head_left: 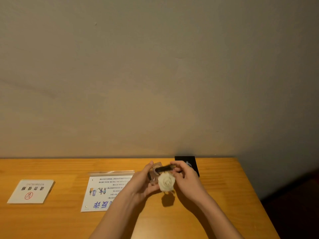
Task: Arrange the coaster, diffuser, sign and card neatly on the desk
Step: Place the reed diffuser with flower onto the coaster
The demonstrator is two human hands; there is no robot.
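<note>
Both my hands hold the diffuser (166, 182) a little above the wooden desk (60, 221); it is a small clear bottle with a white rose-shaped flower and a dark stick across its top. My left hand (143, 183) cups the bottle from the left. My right hand (185, 176) pinches the dark stick at the bottle's mouth. A white no-smoking sign (31, 191) lies flat at the far left. A larger white card (101, 192) with blue print lies left of my hands, partly under my left wrist. A black square coaster (189, 160) lies at the wall, behind my right hand.
The desk meets a plain wall (155, 75) along its far edge. Its right edge (255, 195) falls away to a dark floor. The diffuser casts a shadow on the bare wood below it.
</note>
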